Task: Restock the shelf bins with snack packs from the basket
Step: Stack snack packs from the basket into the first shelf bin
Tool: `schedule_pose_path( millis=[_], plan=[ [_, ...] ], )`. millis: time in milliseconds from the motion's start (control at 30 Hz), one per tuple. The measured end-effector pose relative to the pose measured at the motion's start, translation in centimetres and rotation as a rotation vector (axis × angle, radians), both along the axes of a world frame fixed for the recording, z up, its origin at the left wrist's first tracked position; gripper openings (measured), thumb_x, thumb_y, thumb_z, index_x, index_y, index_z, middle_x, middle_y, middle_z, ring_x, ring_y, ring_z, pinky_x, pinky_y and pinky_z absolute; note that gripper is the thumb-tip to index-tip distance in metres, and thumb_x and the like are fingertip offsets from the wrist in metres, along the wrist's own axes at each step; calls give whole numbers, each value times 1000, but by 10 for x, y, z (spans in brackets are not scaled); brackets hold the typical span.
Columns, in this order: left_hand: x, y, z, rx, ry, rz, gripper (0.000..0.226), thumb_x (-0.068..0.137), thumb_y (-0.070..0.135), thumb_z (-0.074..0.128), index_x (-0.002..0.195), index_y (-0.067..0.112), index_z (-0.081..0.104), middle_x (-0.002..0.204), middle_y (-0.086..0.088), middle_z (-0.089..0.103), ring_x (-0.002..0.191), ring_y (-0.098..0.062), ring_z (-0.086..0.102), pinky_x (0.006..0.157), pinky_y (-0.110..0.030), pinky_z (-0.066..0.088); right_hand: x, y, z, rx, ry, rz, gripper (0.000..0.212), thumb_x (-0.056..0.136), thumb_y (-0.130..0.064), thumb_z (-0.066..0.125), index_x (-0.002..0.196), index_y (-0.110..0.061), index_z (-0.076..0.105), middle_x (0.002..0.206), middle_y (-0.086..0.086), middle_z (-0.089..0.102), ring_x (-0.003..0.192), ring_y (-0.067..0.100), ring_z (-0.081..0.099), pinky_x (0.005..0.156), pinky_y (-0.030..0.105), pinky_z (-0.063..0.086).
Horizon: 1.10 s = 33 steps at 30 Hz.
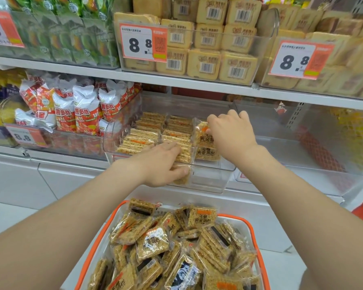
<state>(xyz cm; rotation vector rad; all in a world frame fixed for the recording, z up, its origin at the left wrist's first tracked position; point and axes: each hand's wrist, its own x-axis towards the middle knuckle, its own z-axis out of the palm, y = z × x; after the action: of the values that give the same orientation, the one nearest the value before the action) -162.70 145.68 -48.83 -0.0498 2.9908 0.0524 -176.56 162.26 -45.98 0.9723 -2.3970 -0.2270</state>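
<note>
A clear plastic shelf bin (210,181) on the middle shelf holds rows of golden rice-crisp snack packs (147,132) standing on edge. My left hand (159,164) grips a stack of packs (183,162) at the bin's front, thumb underneath. My right hand (231,130) pinches an upright pack (203,137) at the right side of the bin. Below, a white basket with an orange rim (254,235) is heaped with several more of the same packs (201,217).
Left of the bin stand red-and-white snack bags (80,114). To the right is a clear bin (302,147) that looks nearly bare. The upper shelf carries yellow square packs (208,47) and 8.8 price tags (144,42). White floor surrounds the basket.
</note>
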Motion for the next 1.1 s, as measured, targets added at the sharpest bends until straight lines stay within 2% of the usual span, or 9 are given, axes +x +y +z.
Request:
schedule_pose_path(
  millis=[133, 233, 367, 433, 567, 733, 867, 1000, 1100],
  plan=[
    [-5, -1, 3, -79, 60, -14, 80, 102, 70, 37, 165, 21, 25, 168, -1, 34, 148, -28, 41, 114, -52, 42, -3, 2, 5, 39, 6, 7, 15, 103, -20, 62, 116, -19, 56, 98, 5, 67, 97, 31, 51, 78, 40, 25],
    [-10, 1, 5, -98, 33, 2, 84, 99, 75, 37, 166, 25, 23, 164, -3, 39, 146, -29, 44, 110, -51, 47, -3, 2, 4, 69, 12, 6, 21, 102, -20, 62, 122, -19, 55, 105, 6, 66, 103, 32, 52, 79, 41, 25],
    [-15, 3, 6, -90, 16, 60, 100, 90, 89, 33, 163, 21, 27, 157, -6, 45, 140, -32, 49, 104, -53, 51, -8, 4, 0, 31, 57, 11, 22, 101, -18, 61, 122, -21, 55, 95, 5, 56, 90, 28, 39, 76, 40, 23],
    [-17, 4, 10, -66, 8, 79, 114, 82, 98, 26, 165, 20, 22, 162, -8, 41, 145, -33, 45, 110, -53, 48, -9, 6, 0, -16, 81, 32, 22, 101, -18, 58, 122, -23, 56, 91, 5, 46, 87, 28, 31, 74, 40, 22],
    [-24, 7, 12, -72, 39, 83, 117, 78, 100, 14, 167, 25, 21, 160, -12, 40, 145, -36, 40, 114, -55, 39, -7, 8, 0, 28, 81, 71, 24, 103, -21, 51, 126, -25, 57, 100, 8, 57, 89, 28, 32, 76, 41, 23],
    [-31, 0, 2, -132, 78, 50, 120, 74, 102, -3, 159, 29, 42, 132, -8, 36, 134, -32, 36, 112, -58, 33, -5, 3, -7, 165, 33, 111, 21, 112, -35, 43, 122, -24, 58, 110, 5, 60, 106, 30, 46, 81, 43, 24],
    [-34, -4, -1, -89, 27, 52, 131, 69, 104, -4, 164, 21, 35, 169, -8, 29, 156, -29, 27, 126, -64, 12, -7, -2, -7, 219, -52, 95, 28, 108, -45, 51, 118, -19, 56, 113, 3, 68, 110, 29, 57, 82, 40, 29],
    [-34, -3, 1, -66, -21, 98, 135, 66, 107, -1, 166, 21, 27, 172, -6, 27, 157, -29, 29, 126, -66, 13, -4, -7, -7, 298, -148, 55, 34, 97, -39, 72, 98, -21, 43, 100, 3, 68, 99, 30, 66, 80, 40, 31],
    [-34, -1, 1, -47, -48, 119, 128, 72, 104, 3, 168, 21, 20, 174, -6, 20, 159, -30, 23, 127, -65, 12, -2, -12, -7, 231, -83, 34, 29, 92, -24, 75, 90, -22, 47, 85, 1, 51, 95, 30, 64, 80, 39, 32]
  ],
)
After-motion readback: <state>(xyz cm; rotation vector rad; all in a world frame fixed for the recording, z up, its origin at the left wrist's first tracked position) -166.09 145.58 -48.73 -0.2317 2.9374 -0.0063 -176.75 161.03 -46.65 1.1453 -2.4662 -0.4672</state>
